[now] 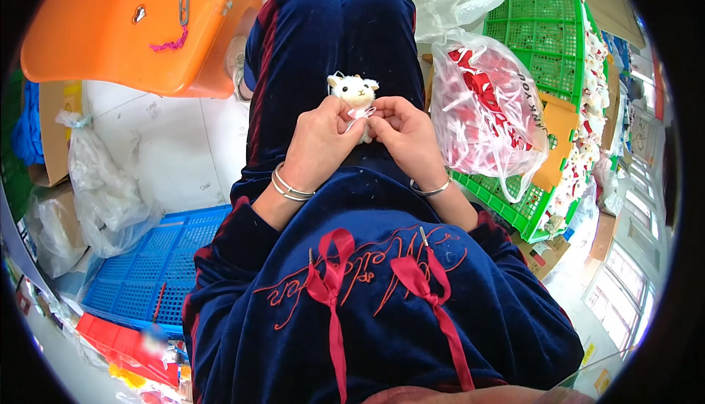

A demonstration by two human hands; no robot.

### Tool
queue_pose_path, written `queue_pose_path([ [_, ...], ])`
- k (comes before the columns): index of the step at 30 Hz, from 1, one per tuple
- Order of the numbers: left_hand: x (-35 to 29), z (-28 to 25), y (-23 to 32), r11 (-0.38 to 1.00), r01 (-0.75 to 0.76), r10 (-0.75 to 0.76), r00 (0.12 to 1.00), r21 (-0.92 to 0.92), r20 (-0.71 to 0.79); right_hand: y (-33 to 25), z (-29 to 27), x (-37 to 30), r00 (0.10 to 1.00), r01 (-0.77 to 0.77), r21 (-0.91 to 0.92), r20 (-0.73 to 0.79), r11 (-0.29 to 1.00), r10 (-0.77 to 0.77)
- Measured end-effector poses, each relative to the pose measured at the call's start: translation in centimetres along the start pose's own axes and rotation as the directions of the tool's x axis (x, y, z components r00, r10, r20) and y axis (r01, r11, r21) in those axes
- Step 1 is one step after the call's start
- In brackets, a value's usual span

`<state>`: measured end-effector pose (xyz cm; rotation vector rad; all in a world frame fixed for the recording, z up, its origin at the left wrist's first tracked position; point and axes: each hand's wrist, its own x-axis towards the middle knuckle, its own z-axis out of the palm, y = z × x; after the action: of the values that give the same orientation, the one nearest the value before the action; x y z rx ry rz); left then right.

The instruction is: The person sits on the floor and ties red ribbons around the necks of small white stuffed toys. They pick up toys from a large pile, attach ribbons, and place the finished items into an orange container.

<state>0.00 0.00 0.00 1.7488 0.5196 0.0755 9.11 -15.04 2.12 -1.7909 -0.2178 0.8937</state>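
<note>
In the head view, a small cream plush lamb [354,92] is held over the lap, just above the picture's centre, with its head pointing to twelve o'clock. The left hand [317,143] is wrapped round the toy's lower body from the seven o'clock side, its fingers curled and pressed against the plush, and two silver bangles [291,186] are worn on that wrist. The right hand [408,134] is set against the toy from four o'clock; its fingers [382,114] are drawn together and pinched on a pink ribbon [360,113] at the lamb's neck. The two hands touch each other below the toy. The lap is covered by dark blue velvet trousers [330,29], and a blue velvet top with red ribbon bows [334,272] fills the six o'clock area. At two o'clock a clear plastic bag of red ribbons [481,110] is seen resting against a green plastic crate [543,29]. At ten o'clock an orange plastic stool [125,22] is seen, and at eight o'clock a blue plastic crate [158,264] lies on the floor [176,147].
</note>
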Motion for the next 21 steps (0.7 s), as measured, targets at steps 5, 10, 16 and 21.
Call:
queue_pose_path([
  [5,0.0,-0.3,-0.3,0.998,-0.053,0.052,0.998,-0.041,-0.034,0.3,0.5,0.6,0.999,0.047,-0.02,-0.016,0.999,-0.048],
  [10,0.0,0.1,-0.3,0.992,0.054,-0.056,0.998,-0.112,-0.014,-0.5,0.6,0.3,0.999,0.032,-0.129,-0.039,0.991,-0.037],
  [16,-0.3,0.4,-0.4,0.99,0.067,-0.068,0.998,-0.124,-0.004,-2.1,0.6,0.2,0.998,0.044,-0.295,-0.036,0.955,-0.057],
  [21,-0.4,0.2,-0.4,0.983,0.097,-0.096,0.995,-0.159,0.013,-2.6,0.6,0.5,1.0,-0.004,-0.337,-0.01,0.942,0.0],
])
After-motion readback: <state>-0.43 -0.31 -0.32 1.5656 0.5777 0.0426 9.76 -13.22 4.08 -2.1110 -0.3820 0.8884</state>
